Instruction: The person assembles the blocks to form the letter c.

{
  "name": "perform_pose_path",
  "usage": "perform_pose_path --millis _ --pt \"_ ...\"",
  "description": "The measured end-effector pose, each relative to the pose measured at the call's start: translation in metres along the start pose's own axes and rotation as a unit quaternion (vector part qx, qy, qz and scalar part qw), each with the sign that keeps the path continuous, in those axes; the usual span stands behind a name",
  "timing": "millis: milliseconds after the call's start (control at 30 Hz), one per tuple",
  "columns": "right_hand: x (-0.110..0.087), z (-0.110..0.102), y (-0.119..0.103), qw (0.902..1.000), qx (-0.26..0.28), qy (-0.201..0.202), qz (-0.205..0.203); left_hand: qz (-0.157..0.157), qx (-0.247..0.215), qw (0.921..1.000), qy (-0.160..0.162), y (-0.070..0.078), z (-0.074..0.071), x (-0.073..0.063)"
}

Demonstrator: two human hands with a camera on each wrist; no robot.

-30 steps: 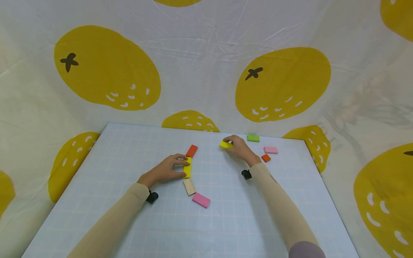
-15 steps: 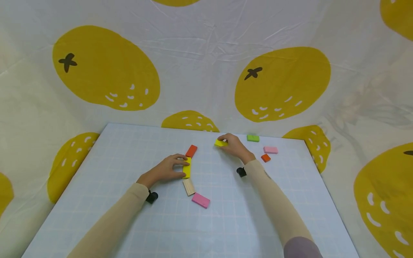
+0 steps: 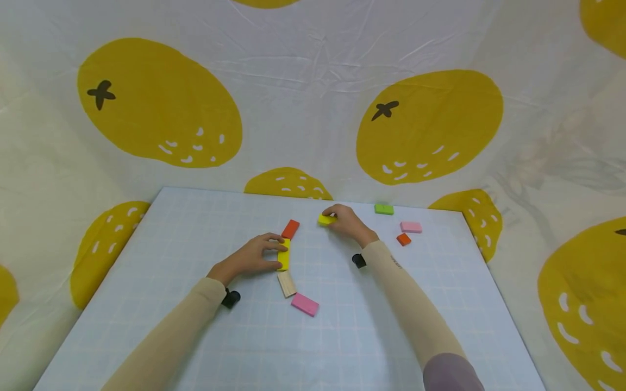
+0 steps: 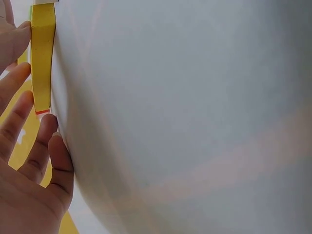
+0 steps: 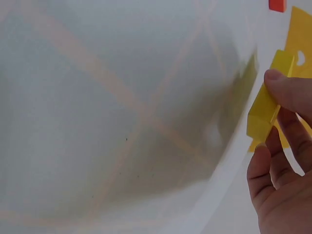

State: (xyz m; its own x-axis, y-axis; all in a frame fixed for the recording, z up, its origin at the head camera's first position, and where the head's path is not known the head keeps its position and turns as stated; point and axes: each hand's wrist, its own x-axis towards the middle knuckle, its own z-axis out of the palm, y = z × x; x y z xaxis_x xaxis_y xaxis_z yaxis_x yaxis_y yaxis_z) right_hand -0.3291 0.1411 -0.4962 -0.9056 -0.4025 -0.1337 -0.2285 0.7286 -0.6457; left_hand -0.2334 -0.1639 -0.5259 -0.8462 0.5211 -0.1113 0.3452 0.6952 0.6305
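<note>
On the table, my left hand (image 3: 251,254) rests its thumb and some fingertips on top of a flat yellow block (image 3: 283,255); its other fingers (image 4: 59,161) lie near the block's far end. That block stands in a bent row: a red block (image 3: 290,228) meets its far end, with a bare-wood block (image 3: 286,284) and a pink block (image 3: 305,304) on the near side. Farther back and to the right, my right hand (image 3: 344,221) pinches a second yellow block (image 5: 269,100) between thumb and fingers. In the right wrist view this block is tilted, above its shadow.
Toward the table's (image 3: 244,347) back right lie a green block (image 3: 383,209), a light pink block (image 3: 411,227) and a small orange-red block (image 3: 403,239). A cloth curtain (image 3: 313,108) with yellow fruit prints rises behind the table and at both sides.
My right hand has moved left with its yellow block, closer to the red block at the row's far end. The left hand and the row have stayed in place.
</note>
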Motion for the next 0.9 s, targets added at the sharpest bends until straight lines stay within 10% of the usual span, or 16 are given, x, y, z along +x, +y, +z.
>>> perform_pose_path --millis 900 --pt "0.031 0.028 -0.017 0.9972 -0.053 -0.006 -0.053 -0.001 -0.005 1.0 0.0 0.001 0.0 0.002"
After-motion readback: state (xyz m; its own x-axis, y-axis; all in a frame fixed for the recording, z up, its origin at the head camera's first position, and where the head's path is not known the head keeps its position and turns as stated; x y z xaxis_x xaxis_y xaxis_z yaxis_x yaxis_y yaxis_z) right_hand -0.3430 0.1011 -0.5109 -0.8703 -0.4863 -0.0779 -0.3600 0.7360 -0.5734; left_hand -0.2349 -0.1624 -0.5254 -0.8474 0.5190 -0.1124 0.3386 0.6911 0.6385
